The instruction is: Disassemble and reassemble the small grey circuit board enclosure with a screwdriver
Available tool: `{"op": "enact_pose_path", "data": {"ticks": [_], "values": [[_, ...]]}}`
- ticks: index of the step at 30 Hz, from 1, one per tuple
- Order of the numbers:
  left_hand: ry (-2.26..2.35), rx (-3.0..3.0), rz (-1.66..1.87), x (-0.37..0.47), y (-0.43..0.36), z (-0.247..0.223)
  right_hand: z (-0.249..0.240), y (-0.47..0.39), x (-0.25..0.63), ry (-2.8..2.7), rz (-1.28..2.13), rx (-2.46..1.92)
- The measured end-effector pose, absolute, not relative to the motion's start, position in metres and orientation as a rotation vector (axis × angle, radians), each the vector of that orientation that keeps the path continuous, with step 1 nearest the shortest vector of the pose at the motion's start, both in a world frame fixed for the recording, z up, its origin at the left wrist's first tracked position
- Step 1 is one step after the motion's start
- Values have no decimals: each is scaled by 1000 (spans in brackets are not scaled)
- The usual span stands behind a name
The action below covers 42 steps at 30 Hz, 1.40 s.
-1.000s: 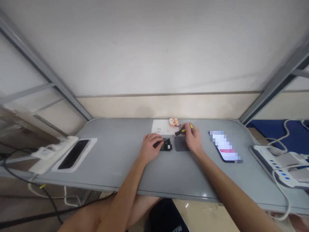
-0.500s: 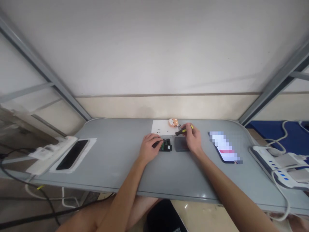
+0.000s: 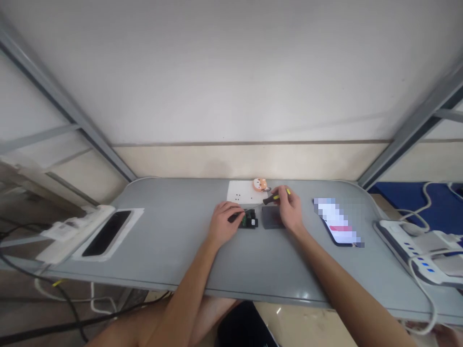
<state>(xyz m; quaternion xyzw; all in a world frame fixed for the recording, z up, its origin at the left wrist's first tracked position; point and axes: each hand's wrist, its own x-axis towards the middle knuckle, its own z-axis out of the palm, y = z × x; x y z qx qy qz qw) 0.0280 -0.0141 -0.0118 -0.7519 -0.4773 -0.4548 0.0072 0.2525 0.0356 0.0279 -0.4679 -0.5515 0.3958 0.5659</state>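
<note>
The right hand (image 3: 290, 208) is gripping a screwdriver (image 3: 269, 199), apparently working at the circuit board (image 3: 249, 221) whose left end the left hand (image 3: 224, 220) is holding (probably needing steadiness next).

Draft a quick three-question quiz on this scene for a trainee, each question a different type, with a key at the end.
1. Which hand holds the screwdriver?
2. True or false: small dark pieces lie on the white sheet at the back of the table.
3. Which lies to the right of both hands?
A: circuit board
B: phone with a lit screen
C: orange animal-faced item

Key: 1. The right hand; 2. True; 3. B
</note>
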Motion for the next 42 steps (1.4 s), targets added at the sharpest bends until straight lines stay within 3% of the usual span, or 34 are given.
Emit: {"op": "enact_pose_path", "data": {"ticks": [20, 32, 42], "values": [[-1619, -2366, -1516, 25, -13, -14, 42, 29, 246, -1367, 964, -954], [-1785, -2606, -1129, 26, -23, -9, 34, 28, 246, -1491, 920, -973], [-1726, -2617, -1107, 25, -22, -6, 33, 27, 242, -1555, 909, -1011]]}}
